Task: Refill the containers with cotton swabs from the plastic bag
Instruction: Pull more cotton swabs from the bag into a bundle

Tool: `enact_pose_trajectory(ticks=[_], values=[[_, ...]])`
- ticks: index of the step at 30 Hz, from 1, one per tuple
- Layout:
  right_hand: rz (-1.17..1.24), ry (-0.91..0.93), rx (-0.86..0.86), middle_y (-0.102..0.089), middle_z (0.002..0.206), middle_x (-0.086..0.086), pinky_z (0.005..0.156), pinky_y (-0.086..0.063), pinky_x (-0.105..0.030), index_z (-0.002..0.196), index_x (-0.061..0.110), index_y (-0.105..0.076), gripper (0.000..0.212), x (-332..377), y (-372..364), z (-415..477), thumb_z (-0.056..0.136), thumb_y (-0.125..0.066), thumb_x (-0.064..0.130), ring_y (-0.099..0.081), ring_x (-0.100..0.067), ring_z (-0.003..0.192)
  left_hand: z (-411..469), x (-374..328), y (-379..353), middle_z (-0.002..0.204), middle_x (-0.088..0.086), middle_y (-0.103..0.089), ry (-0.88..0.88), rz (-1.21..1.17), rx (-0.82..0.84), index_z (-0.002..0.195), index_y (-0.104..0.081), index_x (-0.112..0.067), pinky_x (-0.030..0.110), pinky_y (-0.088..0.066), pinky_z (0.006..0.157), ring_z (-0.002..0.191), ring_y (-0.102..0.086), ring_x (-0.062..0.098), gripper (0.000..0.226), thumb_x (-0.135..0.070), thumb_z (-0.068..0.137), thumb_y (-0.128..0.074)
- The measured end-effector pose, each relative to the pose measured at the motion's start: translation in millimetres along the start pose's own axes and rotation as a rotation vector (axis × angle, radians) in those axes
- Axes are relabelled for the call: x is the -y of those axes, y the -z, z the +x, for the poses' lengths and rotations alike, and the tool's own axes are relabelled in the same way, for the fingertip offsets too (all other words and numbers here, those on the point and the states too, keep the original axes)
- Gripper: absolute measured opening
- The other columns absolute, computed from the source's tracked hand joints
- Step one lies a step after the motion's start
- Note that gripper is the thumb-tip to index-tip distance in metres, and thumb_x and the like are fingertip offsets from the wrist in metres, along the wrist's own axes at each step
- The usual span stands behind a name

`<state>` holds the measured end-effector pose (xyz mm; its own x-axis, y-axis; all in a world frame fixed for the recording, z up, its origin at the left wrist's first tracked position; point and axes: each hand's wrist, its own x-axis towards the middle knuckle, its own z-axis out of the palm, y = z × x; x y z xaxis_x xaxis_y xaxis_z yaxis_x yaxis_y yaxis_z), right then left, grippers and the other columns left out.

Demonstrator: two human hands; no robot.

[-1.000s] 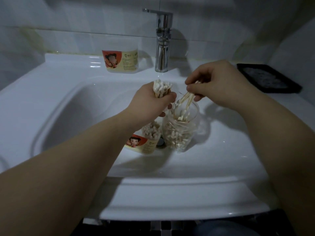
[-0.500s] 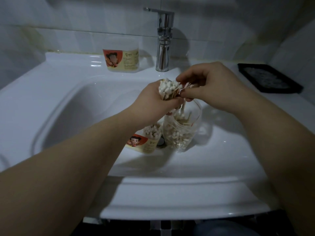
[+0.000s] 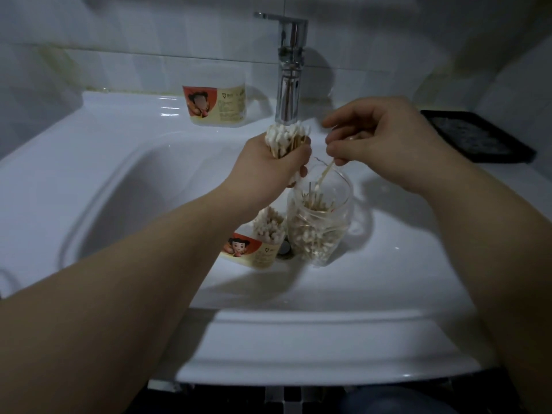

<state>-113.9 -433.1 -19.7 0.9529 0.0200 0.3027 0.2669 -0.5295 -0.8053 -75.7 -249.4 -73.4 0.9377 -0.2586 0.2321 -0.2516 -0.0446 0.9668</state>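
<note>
**Right hand [image 3: 385, 144] leaves the bundle and pinches a single swab**

Half a second ago its fingers met the bundle of cotton swabs [image 3: 285, 137] just in front of the tap [image 3: 289, 70]. Now it has drawn off to the tap's right. Thumb and fingers are closed on one swab [image 3: 325, 171], whose lower end dips into the clear plastic bag [image 3: 322, 222] further in front of the tap. The left hand [image 3: 268, 171] stays clenched round the bundle. The labelled container [image 3: 260, 249], also in front of the tap, looks nearly full, so gathering probably continues.
</note>
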Motion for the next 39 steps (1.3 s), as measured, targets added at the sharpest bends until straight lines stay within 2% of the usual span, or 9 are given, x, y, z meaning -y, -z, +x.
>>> enact_pose_trajectory(ticks=[4,10,16,22,25,30,33,36,39], values=[[0.074,0.036,-0.056,-0.075,0.087,-0.002,0.072,-0.058,-0.022,0.097,0.022,-0.074,0.028,-0.3,-3.3,1.4,0.082,-0.081,0.0,-0.074,-0.014,0.071,-0.9,0.7,-0.5,0.08,0.002,-0.072,-0.017,0.028,0.041,0.092,-0.069,-0.01,0.032,-0.058,0.073,0.075,-0.07,0.011,0.013,-0.019,0.1,-0.064],[0.214,0.039,-0.059,-0.072,0.085,-0.006,0.079,-0.062,-0.03,0.098,0.015,-0.074,0.024,-2.3,-9.0,2.1,0.083,-0.079,-0.003,-0.076,-0.021,0.079,-1.7,3.7,0.0,0.095,-0.001,-0.078,-0.062,0.059,0.132,0.101,-0.071,-0.011,0.031,-0.059,0.086,0.094,-0.073,0.012,0.011,-0.019,0.1,-0.064],[0.307,0.006,-0.046,-0.079,0.088,-0.006,0.082,-0.062,-0.031,0.095,0.016,-0.076,0.021,-3.9,-12.4,3.8,0.085,-0.077,-0.003,-0.077,-0.021,0.088,-2.0,1.1,1.3,0.081,0.0,-0.071,-0.046,-0.016,0.157,0.106,-0.067,-0.009,0.033,-0.057,0.072,0.076,-0.07,0.015,0.012,-0.015,0.097,-0.069],[0.021,0.042,0.06,-0.077,0.111,0.009,0.088,-0.062,-0.04,0.117,0.033,-0.072,0.031,-5.4,-16.2,2.2,0.098,-0.066,0.009,-0.073,-0.007,0.102,-2.0,2.8,0.8,0.077,0.003,-0.069,-0.03,-0.019,0.133,0.102,-0.068,-0.006,0.036,-0.059,0.071,0.071,-0.069,0.018,0.009,-0.01,0.094,-0.071],[-0.098,0.019,0.051,-0.077,0.104,0.01,0.087,-0.062,-0.045,0.123,0.04,-0.069,0.034,-5.2,-14.5,2.0,0.1,-0.061,0.018,-0.075,-0.01,0.094,-2.9,0.7,0.1,0.076,0.004,-0.07,0.02,-0.089,0.126,0.099,-0.069,-0.007,0.041,-0.06,0.072,0.07,-0.068,0.019,0.005,-0.011,0.098,-0.067],[-0.387,-0.088,0.231,-0.078,0.082,0.006,0.076,-0.064,-0.035,0.108,0.029,-0.075,0.028,-3.0,-11.8,-3.5,0.092,-0.065,0.009,-0.074,-0.008,0.066,-0.5,-2.8,-0.3,0.069,0.001,-0.065,0.055,-0.127,0.007,0.096,-0.062,-0.01,0.033,-0.06,0.065,0.062,-0.063,0.013,0.01,-0.018,0.1,-0.064],[-0.523,-0.102,0.338,-0.076,0.085,0.013,0.072,-0.06,-0.025,0.102,0.033,-0.078,0.023,-1.8,-18.0,-6.4,0.082,-0.076,0.021,-0.071,0.0,0.067,0.1,-2.2,-0.1,0.072,0.002,-0.064,0.054,-0.158,-0.01,0.094,-0.059,-0.012,0.034,-0.061,0.065,0.065,-0.063,0.013,0.012,-0.02,0.101,-0.063],[-0.655,-0.086,0.392,-0.075,0.086,0.013,0.074,-0.056,-0.027,0.09,0.031,-0.079,0.01,-2.7,-25.1,-6.5,0.081,-0.075,0.031,-0.068,-0.002,0.077,-0.4,-2.7,-1.0,0.074,0.003,-0.064,0.043,-0.178,-0.002,0.093,-0.059,-0.014,0.04,-0.063,0.069,0.067,-0.064,0.014,0.012,-0.021,0.101,-0.063],[-0.701,-0.079,0.478,-0.071,0.093,0.014,0.077,-0.051,-0.023,0.105,0.038,-0.073,0.018,-5.3,-33.2,-6.1,0.088,-0.069,0.033,-0.065,-0.003,0.085,-1.2,-3.3,-0.6,0.074,0.003,-0.065,0.036,-0.182,-0.004,0.093,-0.059,-0.014,0.045,-0.063,0.072,0.069,-0.065,0.015,0.012,-0.021,0.101,-0.064]])
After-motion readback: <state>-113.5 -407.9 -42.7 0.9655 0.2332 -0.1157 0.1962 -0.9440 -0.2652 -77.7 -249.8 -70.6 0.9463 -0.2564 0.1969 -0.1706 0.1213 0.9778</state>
